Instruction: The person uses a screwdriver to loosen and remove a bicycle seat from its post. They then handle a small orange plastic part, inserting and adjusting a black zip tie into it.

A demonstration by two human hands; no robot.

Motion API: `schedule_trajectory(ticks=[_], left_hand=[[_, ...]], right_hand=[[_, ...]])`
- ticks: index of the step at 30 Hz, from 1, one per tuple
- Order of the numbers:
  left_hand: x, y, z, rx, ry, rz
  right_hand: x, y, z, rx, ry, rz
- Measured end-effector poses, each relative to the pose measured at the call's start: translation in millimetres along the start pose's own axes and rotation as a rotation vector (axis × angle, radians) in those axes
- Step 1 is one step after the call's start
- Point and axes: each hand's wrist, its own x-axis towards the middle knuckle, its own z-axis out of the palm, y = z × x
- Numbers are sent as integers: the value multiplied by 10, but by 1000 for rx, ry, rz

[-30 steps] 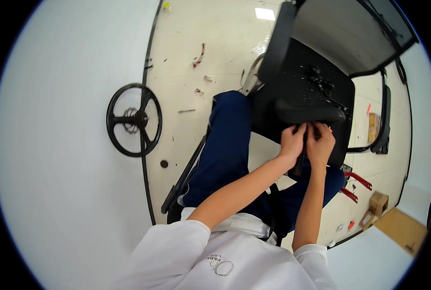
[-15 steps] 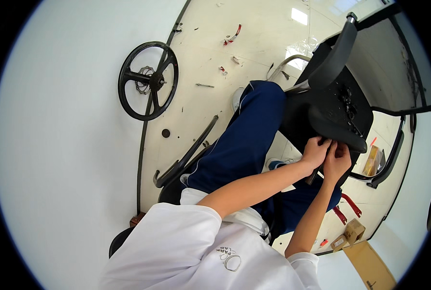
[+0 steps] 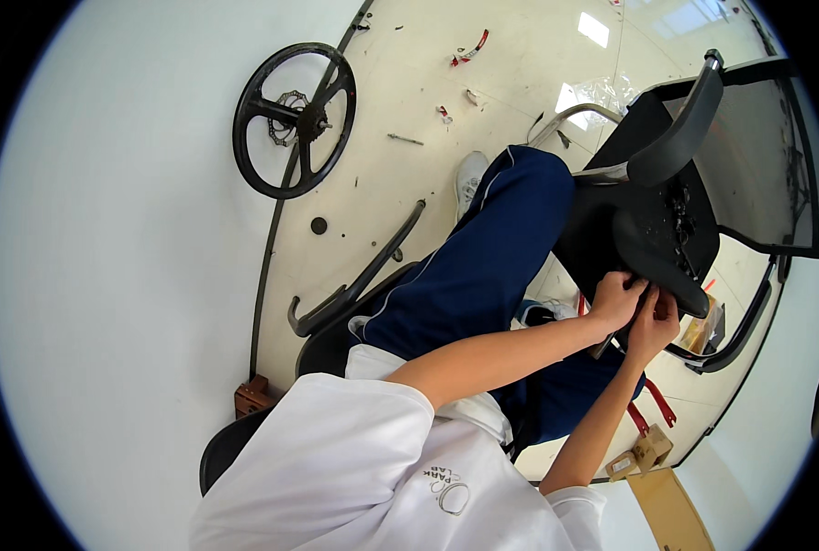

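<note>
A black padded piece shaped like a bicycle saddle lies over the near part of a black chair seat. My left hand and my right hand are close together at its near edge. Fingers of both hands are bent and pinched inward, and what they grip is hidden between them. Below the left hand, the end of a dark bar sticks out. Small dark metal parts lie in a cluster on the seat, beyond the saddle-shaped piece.
A black three-spoke wheel with a brake disc leans at the left wall. Small parts and a metal rod are scattered on the tiled floor. The chair's armrest juts up at far right. Red curved parts and cardboard boxes sit lower right.
The view has shifted, so the chair and both hands appear farther right and slightly lower. Both hands stay pinched at the saddle-shaped piece's near edge.
</note>
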Motion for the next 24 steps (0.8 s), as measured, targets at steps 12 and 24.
schedule_trajectory(ticks=[12, 24], left_hand=[[163, 23, -202, -351, 57, -213], [378, 136, -446, -586, -200, -510]], right_hand=[[89, -47, 79, -100, -43, 7], [185, -209, 117, -217, -54, 37]])
